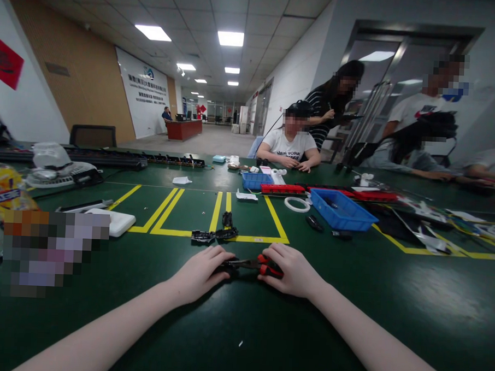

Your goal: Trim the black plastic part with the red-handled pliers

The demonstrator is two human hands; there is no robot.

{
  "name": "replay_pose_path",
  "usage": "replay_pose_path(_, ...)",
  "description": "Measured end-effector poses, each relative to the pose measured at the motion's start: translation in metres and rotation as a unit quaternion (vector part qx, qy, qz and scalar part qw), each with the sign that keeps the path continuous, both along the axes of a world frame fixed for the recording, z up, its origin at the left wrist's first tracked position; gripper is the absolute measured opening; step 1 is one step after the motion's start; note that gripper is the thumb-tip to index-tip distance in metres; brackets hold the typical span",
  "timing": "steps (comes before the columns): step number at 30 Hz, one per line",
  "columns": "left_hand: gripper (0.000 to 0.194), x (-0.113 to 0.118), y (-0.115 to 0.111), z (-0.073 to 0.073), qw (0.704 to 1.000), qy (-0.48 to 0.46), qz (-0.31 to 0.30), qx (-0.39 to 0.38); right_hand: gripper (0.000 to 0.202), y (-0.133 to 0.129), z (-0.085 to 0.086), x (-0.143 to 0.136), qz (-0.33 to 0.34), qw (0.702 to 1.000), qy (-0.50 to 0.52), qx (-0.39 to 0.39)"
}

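- While my right hand (293,270) holds red-and-black pliers (251,264), my left hand (206,268) pinches a black part (231,264) at their metal nose, over the green table (242,316).
- Blur hides the part's finer detail.
- "NEW YORK" crosses a white shirt (291,146) opposite; the wall sign (143,90) has lettering too small to read.

Clock centred between left hand (207,267) and right hand (291,269). Green tabletop (390,290): open at 3; open at 6, bar one white scrap (240,344). Obstacles: black parts (225,234), 11; blue tray (359,215), 2; white case (120,223), 10.
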State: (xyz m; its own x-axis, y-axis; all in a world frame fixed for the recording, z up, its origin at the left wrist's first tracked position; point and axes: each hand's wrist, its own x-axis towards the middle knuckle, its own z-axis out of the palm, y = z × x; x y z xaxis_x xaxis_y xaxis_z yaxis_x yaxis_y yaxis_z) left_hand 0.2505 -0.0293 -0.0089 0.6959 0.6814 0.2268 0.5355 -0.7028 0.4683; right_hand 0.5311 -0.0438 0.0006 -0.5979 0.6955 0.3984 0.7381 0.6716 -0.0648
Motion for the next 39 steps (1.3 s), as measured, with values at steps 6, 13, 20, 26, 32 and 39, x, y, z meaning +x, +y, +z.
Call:
replay_pose_path(6, 0.037, 0.0005, -0.0007, 0.0009, 1.000, 0.000, 0.002, -0.009, 0.037, 0.0006, 0.0003, 0.0008, -0.006, 1.000, 0.001, -0.006)
replay_pose_path(13, 0.036, -0.0009, 0.0011, 0.0002, 1.000, -0.001, 0.000, -0.016, 0.036, 0.0015, 0.0002, 0.0005, -0.005, 1.000, 0.002, 0.002)
replay_pose_path(20, 0.036, -0.0020, 0.0017, 0.0034, 1.000, 0.017, -0.005, 0.000, 0.037, 0.0046, -0.0006, 0.0017, 0.003, 1.000, 0.008, 0.014)
replay_pose_path(26, 0.036, -0.0022, 0.0040, 0.0017, 1.000, 0.023, 0.004, 0.008, 0.037, 0.0065, -0.0016, 0.0011, 0.011, 1.000, 0.011, 0.025)
replay_pose_path(32, 0.036, -0.0016, 0.0029, 0.0013, 1.000, 0.030, 0.002, 0.003, 0.038, 0.0065, -0.0037, 0.0003, 0.003, 1.000, 0.000, 0.014)
replay_pose_path(39, 0.033, -0.0030, 0.0044, -0.0029, 0.999, 0.038, -0.005, 0.003, 0.040, 0.0060, -0.0074, 0.0018, -0.001, 1.000, 0.002, -0.001)
